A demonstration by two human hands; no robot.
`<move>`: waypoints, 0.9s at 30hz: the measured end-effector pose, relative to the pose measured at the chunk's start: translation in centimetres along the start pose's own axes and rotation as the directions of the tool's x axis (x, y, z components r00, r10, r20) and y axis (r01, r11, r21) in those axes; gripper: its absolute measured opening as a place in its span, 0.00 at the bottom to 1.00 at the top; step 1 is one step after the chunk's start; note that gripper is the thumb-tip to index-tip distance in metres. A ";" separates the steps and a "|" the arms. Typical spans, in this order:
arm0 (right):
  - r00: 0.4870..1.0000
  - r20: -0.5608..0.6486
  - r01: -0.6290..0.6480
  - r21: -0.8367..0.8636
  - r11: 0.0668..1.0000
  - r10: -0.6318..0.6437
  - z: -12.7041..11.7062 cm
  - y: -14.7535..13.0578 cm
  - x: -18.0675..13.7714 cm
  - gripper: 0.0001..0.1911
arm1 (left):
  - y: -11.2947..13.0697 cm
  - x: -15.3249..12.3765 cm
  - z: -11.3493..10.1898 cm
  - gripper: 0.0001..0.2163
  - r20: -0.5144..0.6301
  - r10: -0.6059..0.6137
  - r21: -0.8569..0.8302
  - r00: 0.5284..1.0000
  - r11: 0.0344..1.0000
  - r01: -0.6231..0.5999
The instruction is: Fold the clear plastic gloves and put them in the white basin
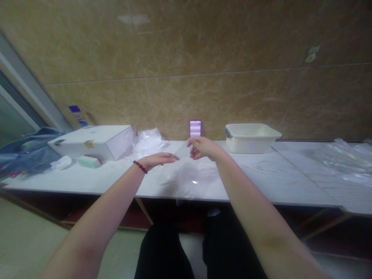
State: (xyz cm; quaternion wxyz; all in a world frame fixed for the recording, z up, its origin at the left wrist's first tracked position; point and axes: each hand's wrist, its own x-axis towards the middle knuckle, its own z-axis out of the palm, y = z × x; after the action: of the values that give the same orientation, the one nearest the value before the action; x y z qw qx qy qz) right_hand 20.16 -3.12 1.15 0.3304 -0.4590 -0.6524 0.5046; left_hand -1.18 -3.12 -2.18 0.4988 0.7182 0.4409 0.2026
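Note:
A clear plastic bag (194,175) hangs over the white tabletop, faint and see-through, its lower end close to the front edge. My right hand (202,148) pinches its upper edge between thumb and fingertips, the other fingers curled. To the left, my left hand (159,159) has its fingers stretched out flat towards the bag, with a red bead bracelet at the wrist. Nothing shows in its grasp, and I cannot tell if the fingertips touch the film. Just behind my right hand, a phone (195,128) with a lit screen leans upright against the wall.
A white box (93,140) stands on the left, with a heap of clear plastic bags (148,142) beside it. A green and white block (88,161) lies before it. A cream plastic basin (251,139) is at back right. More clear plastic (345,159) lies far right.

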 end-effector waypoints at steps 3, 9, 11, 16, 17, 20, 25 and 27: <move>0.999 0.034 -0.008 -0.009 1.000 0.008 0.2 0.0 -0.1 0.12 | 0.7 1.0 1.2 0.11 0.059 0.117 -0.287 0.991 0.953 -0.095; 0.990 -0.105 0.097 0.070 0.993 -0.089 0.4 2.1 1.1 0.10 | 0.8 2.0 3.8 0.09 0.069 0.130 -0.643 0.989 0.764 -0.055; 0.960 -0.225 0.189 0.071 0.980 -0.169 0.2 3.0 1.5 0.13 | 0.7 2.3 3.9 0.05 -0.021 0.090 -0.687 0.996 0.723 -0.080; 0.807 -0.401 0.326 -0.312 0.893 -0.434 0.5 4.7 0.9 0.27 | 0.7 3.5 3.6 0.01 -0.291 0.014 -0.749 0.957 0.618 -0.237; 0.795 -0.374 0.332 -0.392 0.858 -0.478 0.8 4.9 0.6 0.27 | 0.7 3.8 3.6 0.03 -0.314 0.008 -0.754 0.949 0.606 -0.254; 0.816 -0.259 0.320 -0.544 0.776 -0.517 1.6 5.1 -0.2 0.20 | 0.9 4.2 3.9 0.06 -0.301 0.018 -0.765 0.953 0.592 -0.252; 0.843 -0.254 0.248 -0.599 0.761 -0.474 1.6 4.7 -0.5 0.07 | 1.4 4.2 4.7 0.03 -0.351 0.029 -0.756 0.936 0.581 -0.302; 0.856 -0.287 0.225 -0.544 0.809 -0.431 0.9 4.8 -0.2 0.07 | 1.5 4.2 4.5 0.03 -0.385 -0.004 -0.738 0.923 0.601 -0.306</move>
State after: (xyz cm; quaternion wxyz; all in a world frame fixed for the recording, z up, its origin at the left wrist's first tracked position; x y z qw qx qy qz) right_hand 20.68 -3.34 -3.70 0.4115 -0.4975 -0.7484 0.1517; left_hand 4.95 -2.21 -3.34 0.6570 0.4136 0.3241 0.5406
